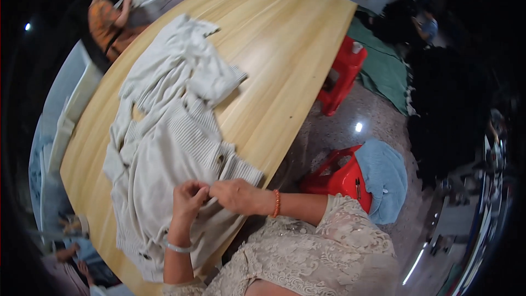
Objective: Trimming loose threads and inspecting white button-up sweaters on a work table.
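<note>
A cream knitted cardigan (159, 153) lies bunched on the wooden table in front of me, with ribbed bands and a few dark buttons. My left hand (189, 200) is over its near part, thumb and fingers pinched together. Close against it, my right hand (240, 196) is closed too, its fingertips meeting those of the left. Whatever lies between the fingertips is too small to make out. More cream knitwear (175, 60) is heaped farther up the table, running into the near pile.
The wooden table (268, 33) stretches away from me. To its right stand a red stool (345, 74) and another red stool (334, 178) draped with a light blue knit (383, 181). White bins (66, 115) line the left side. A person in orange (107, 22) sits at the far left.
</note>
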